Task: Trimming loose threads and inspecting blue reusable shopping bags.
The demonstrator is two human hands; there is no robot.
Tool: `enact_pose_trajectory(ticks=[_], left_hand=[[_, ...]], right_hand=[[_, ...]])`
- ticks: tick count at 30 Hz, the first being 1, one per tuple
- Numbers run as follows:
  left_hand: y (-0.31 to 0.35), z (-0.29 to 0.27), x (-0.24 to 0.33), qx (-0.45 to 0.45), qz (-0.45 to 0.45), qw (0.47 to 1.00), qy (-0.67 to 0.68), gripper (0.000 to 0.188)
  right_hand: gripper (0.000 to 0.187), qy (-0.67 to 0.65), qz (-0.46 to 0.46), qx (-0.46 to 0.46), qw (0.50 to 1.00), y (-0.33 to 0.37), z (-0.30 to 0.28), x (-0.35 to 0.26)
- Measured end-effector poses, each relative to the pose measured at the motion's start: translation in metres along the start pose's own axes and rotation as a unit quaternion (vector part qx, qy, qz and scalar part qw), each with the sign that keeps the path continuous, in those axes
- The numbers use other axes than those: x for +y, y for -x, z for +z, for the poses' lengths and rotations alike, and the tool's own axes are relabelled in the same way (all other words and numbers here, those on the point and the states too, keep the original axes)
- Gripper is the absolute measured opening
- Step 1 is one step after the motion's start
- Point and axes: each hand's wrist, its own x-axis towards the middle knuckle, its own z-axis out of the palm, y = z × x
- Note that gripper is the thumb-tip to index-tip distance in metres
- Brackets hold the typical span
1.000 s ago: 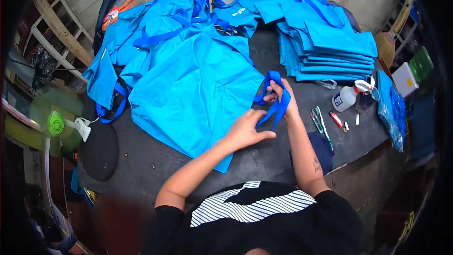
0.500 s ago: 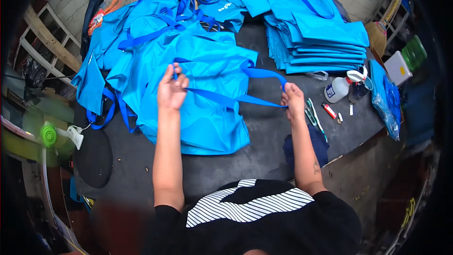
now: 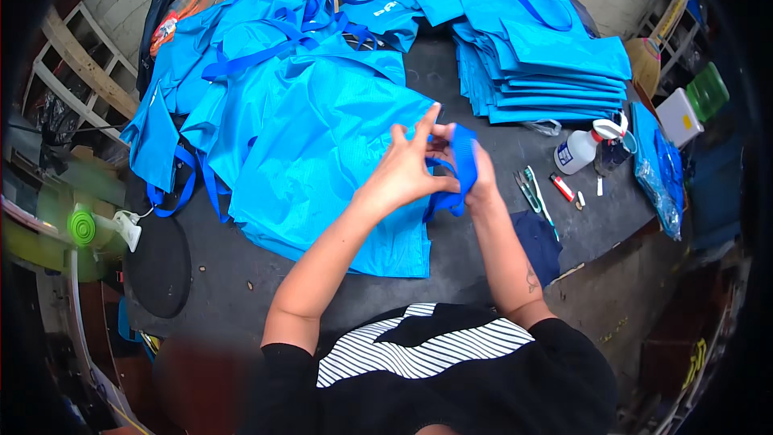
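A light blue bag (image 3: 338, 129) lies spread over the dark tabletop in front of me. Its darker blue strap handle (image 3: 465, 155) is gathered in a loop at the bag's right side. My right hand (image 3: 483, 176) is closed round that handle, its fingers partly hidden behind the strap. Beside it, my left hand (image 3: 403, 169) has its fingers spread, with index finger pointing away from me and thumb close to the loop. Whether the left fingertips touch the strap cannot be made out.
Folded blue bags (image 3: 555, 84) are stacked at the back right; more loose bags (image 3: 266, 12) heap at the back left. To the right lie a white spray bottle (image 3: 576, 151), a toothbrush (image 3: 541, 201), a red lighter (image 3: 562, 187) and a dark cloth (image 3: 535, 246). A small fan (image 3: 84, 227) stands left.
My left hand has swung right from over the bag to meet my right hand. The handle, stretched out between them before, is now bunched in a loop, and my right hand has shifted slightly left.
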Motion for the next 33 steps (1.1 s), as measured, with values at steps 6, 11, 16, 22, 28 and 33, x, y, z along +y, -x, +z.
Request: enact_pose_trajectory(ticks=[6,11,16,22,28,33], left_hand=[[-0.004,0.008,-0.052,-0.062,0.033,0.994,-0.089,0.054],[-0.003,-0.04,-0.118,0.165,0.231,0.959,0.022,0.026],[0.039,-0.145,-0.169,0.396,0.109,0.866,-0.287,0.01],[0.067,-0.173,-0.2,0.252,0.237,0.8,-0.489,0.025],[0.067,-0.165,-0.224,0.341,0.189,0.821,-0.417,0.021],[0.068,-0.158,-0.227,0.398,0.14,0.832,-0.361,0.013]], right_hand=[[0.055,-0.19,0.128,-0.054,0.972,0.002,-0.006,-0.048],[0.043,-0.29,0.153,-0.046,0.944,0.035,-0.056,-0.08],[0.056,-0.235,0.114,0.076,0.962,0.1,-0.158,-0.08],[0.043,-0.169,0.064,0.215,0.96,0.104,-0.147,-0.081],[0.035,-0.134,-0.068,0.363,0.919,0.106,-0.136,-0.074],[0.032,0.024,-0.071,0.454,0.888,0.115,-0.139,-0.078]])
